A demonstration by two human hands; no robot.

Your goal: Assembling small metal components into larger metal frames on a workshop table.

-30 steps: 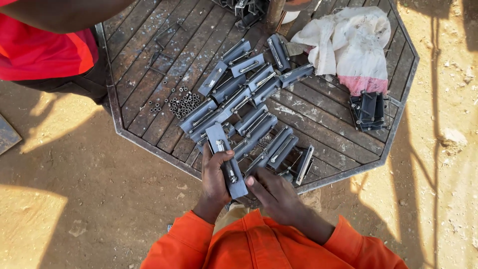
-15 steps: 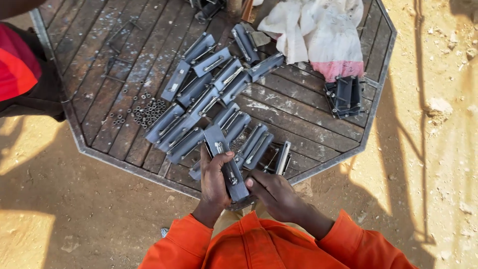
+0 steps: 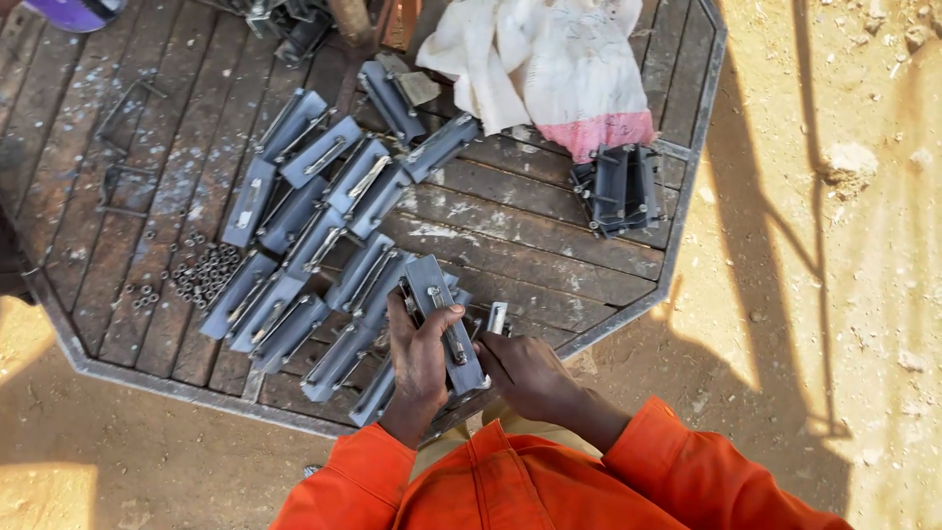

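**A:** On the left of the table [image 3: 118,378] I see a small heap of nuts [image 3: 201,270], loose on the planks and within reach of the near edge. Beside them grey metal clamps [image 3: 324,211] lie side by side in rough rows, so each can be picked off singly.

**B:** And my hands?

**A:** At the near edge, your left hand [image 3: 420,358] is wrapped around one clamp [image 3: 446,324], fingers closed on its body and thumb across the top. It is held tilted just above the row, its long side toward you, so the bolt running along it faces up.

**B:** The right one?

**A:** Your right hand [image 3: 530,373] is just beside it, fingers curled at the clamp's lower end. I judge it steadies or works that end; whether it actually pinches anything, I cannot tell.

**B:** Further right?

**A:** A darker clamp [image 3: 618,186] stands apart, partly under a white and pink cloth [image 3: 549,69].
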